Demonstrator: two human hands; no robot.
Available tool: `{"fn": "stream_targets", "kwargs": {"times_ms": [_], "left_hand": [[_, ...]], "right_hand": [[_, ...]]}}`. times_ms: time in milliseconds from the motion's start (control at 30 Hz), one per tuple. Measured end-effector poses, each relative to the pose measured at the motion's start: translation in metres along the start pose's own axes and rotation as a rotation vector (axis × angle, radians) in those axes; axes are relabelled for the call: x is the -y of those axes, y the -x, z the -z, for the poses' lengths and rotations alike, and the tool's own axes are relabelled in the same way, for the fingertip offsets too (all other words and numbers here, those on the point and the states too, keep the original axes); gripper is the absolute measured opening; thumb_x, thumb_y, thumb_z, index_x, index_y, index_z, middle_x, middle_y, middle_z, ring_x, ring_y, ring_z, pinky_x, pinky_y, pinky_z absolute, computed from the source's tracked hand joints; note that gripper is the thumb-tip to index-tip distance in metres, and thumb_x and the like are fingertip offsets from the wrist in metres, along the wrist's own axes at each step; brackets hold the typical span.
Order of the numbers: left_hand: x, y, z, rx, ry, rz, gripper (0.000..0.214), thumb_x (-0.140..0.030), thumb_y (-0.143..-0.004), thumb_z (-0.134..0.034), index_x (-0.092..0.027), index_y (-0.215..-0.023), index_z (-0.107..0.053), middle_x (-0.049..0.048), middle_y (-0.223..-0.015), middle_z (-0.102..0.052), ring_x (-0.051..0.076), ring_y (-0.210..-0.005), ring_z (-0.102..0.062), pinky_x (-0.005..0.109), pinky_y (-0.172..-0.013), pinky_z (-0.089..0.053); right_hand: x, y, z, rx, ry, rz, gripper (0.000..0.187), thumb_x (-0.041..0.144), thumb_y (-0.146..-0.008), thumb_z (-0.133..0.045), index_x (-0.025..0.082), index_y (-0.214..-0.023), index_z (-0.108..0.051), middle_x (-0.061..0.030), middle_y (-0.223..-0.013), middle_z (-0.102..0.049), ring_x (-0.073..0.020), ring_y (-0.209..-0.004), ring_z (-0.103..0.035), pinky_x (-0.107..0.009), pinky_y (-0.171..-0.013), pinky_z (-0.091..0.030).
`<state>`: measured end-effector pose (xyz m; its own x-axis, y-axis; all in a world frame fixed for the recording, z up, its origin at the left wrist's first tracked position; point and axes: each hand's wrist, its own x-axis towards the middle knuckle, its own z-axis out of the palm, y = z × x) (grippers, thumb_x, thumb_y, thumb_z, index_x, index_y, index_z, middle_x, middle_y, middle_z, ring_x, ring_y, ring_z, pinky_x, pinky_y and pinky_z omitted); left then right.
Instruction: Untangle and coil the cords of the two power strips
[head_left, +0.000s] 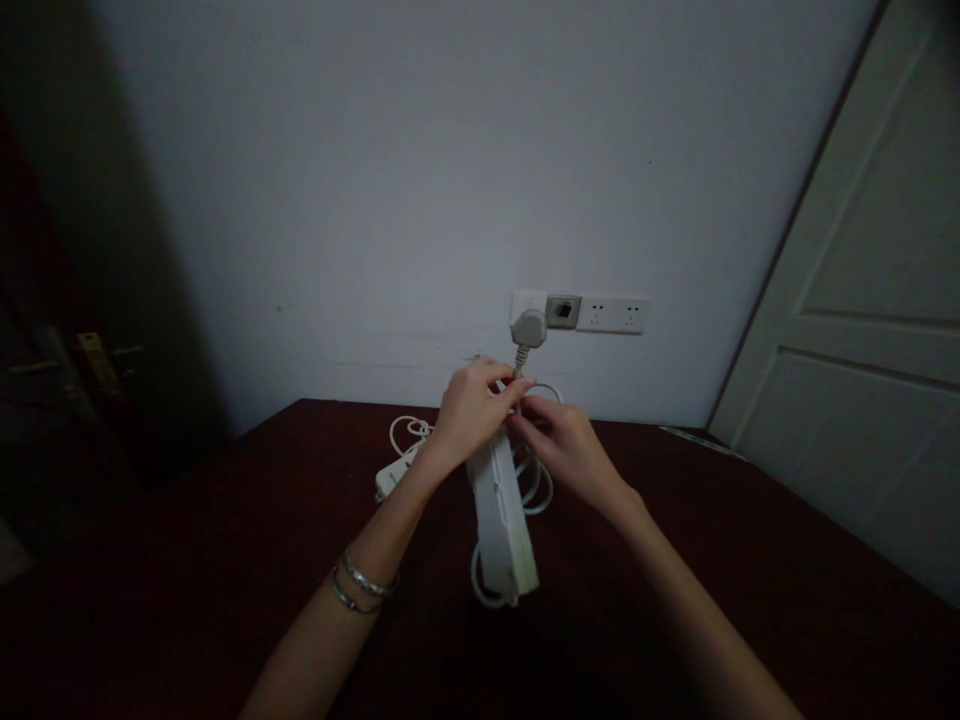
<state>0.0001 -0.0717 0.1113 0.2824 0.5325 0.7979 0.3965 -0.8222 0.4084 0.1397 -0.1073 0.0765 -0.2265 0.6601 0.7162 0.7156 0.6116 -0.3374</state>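
Note:
A long white power strip (501, 520) hangs above the dark red table (225, 560), its far end held between both hands. My left hand (471, 408) is closed around the strip's top end and the white cord (537, 480). My right hand (562, 440) pinches the cord beside it, fingertips touching the left hand's. The cord runs up to a white plug (528, 328) seated in the wall socket panel (579, 312). Loops of cord hang around the strip.
A second small white strip (394, 476) with coiled cord lies on the table behind my left wrist. A white door (870, 330) stands at the right, a dark door with a brass handle (96, 362) at the left. The wall is plain white.

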Motion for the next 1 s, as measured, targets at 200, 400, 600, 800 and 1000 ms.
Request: {"fn": "stream_targets", "kwargs": {"times_ms": [200, 400, 600, 800, 1000], "left_hand": [[0.024, -0.005, 0.003, 0.228, 0.321, 0.143, 0.030, -0.036, -0.075, -0.063, -0.014, -0.096, -0.063, 0.0072, -0.092, -0.064, 0.017, -0.084, -0.059, 0.029, -0.072, -0.047], [0.040, -0.003, -0.005, 0.510, 0.435, 0.131, 0.044, -0.033, -0.069, -0.069, -0.015, -0.108, -0.059, 0.0092, -0.106, -0.061, 0.019, -0.097, -0.056, 0.033, -0.085, -0.043], [0.038, 0.003, -0.024, 0.479, 0.647, 0.376, 0.052, -0.030, -0.068, -0.068, -0.017, -0.116, -0.053, 0.0072, -0.099, -0.062, 0.015, -0.084, -0.058, 0.027, -0.074, -0.045], [0.043, 0.005, -0.039, 0.329, 0.628, 0.529, 0.046, -0.022, -0.063, -0.066, -0.017, -0.108, -0.058, 0.0036, -0.087, -0.063, 0.012, -0.069, -0.055, 0.023, -0.063, -0.042], [0.047, 0.003, -0.038, 0.250, 0.520, 0.463, 0.045, -0.021, -0.060, -0.065, -0.018, -0.106, -0.059, 0.0004, -0.082, -0.059, 0.011, -0.066, -0.052, 0.023, -0.063, -0.042]], "right_hand": [[-0.007, 0.000, 0.003, -0.107, -0.095, -0.069, 0.018, 0.028, -0.085, -0.051, 0.018, -0.088, -0.065, -0.0039, -0.077, -0.068, -0.0155, -0.065, -0.060, -0.025, -0.060, -0.042], [-0.012, -0.003, 0.010, -0.272, -0.141, -0.143, 0.018, 0.032, -0.082, -0.054, 0.018, -0.081, -0.065, -0.0041, -0.072, -0.067, -0.0162, -0.064, -0.061, -0.027, -0.061, -0.044], [-0.011, -0.005, 0.011, -0.354, -0.512, -0.359, 0.024, 0.042, -0.074, -0.061, 0.018, -0.079, -0.059, -0.0043, -0.069, -0.064, -0.0168, -0.057, -0.060, -0.029, -0.052, -0.049], [-0.022, -0.009, 0.011, -0.323, -0.757, -0.507, 0.025, 0.042, -0.066, -0.065, 0.020, -0.072, -0.054, 0.0007, -0.063, -0.060, -0.0145, -0.054, -0.057, -0.028, -0.051, -0.049], [-0.030, -0.010, 0.010, -0.305, -0.589, -0.443, 0.021, 0.037, -0.068, -0.061, 0.017, -0.064, -0.058, -0.0020, -0.063, -0.062, -0.0144, -0.060, -0.056, -0.026, -0.057, -0.044]]}}
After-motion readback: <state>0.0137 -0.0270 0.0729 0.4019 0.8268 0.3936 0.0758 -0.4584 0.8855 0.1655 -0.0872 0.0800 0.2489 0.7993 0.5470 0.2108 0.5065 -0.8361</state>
